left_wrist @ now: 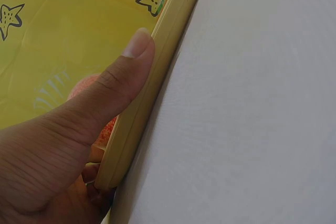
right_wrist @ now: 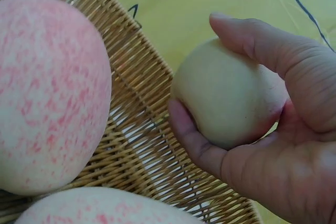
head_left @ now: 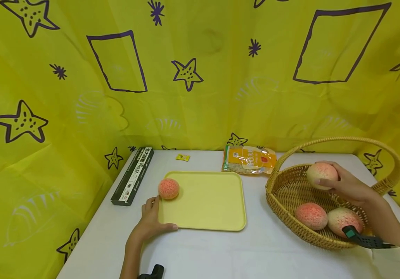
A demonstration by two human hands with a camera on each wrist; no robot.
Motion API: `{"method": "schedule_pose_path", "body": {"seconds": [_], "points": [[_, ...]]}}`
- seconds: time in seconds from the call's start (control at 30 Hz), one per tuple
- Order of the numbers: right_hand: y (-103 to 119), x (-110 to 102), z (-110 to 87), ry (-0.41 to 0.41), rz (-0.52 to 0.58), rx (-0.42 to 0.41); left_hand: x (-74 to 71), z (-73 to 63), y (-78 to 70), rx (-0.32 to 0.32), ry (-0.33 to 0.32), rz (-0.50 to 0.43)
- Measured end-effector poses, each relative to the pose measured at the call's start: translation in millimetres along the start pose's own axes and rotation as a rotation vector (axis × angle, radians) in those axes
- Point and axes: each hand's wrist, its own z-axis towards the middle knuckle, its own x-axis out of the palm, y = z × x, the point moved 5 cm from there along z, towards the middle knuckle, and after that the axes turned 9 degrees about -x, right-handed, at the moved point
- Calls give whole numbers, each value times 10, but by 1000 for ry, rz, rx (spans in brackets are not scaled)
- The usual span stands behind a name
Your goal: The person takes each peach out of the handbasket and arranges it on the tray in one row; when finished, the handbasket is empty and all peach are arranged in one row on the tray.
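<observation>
My right hand (head_left: 348, 186) grips a pale, pink-tinged peach (head_left: 322, 175) over the wicker basket (head_left: 283, 215); in the right wrist view, thumb and fingers curl round the peach (right_wrist: 226, 98). Two more peaches lie low in the basket: a redder peach (head_left: 310, 216) and a paler, speckled peach (head_left: 343, 221). Around the front-left corner of a yellow tray (head_left: 206, 201), my left hand (head_left: 151, 221) holds its rim, the thumb along the front edge and the fingers at the left side. A red-orange peach (head_left: 168, 188) rests in the tray's left part, just beyond those fingers.
A long black pasta box (head_left: 133, 176) lies left of the tray. Behind the tray are a small yellow packet (head_left: 183, 157) and an orange food bag (head_left: 248, 159), close to the basket. The basket's tall handle (head_left: 343, 138) arches over it. Yellow curtains enclose the white table (head_left: 241, 255).
</observation>
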Motion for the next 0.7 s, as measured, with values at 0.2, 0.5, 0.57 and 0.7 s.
{"method": "schedule_pose_path", "body": {"seconds": [0.2, 0.5, 0.57, 0.7], "points": [[108, 17, -24, 1, 156, -62, -5, -4, -1, -2, 0, -3], [312, 142, -137, 91, 218, -149, -7, -6, 1, -4, 3, -13], [358, 168, -163, 107, 218, -168, -8, -5, -2, -1, 3, -10], [458, 217, -213, 153, 176, -189, -14, -5, -9, -4, 10, -11]]}}
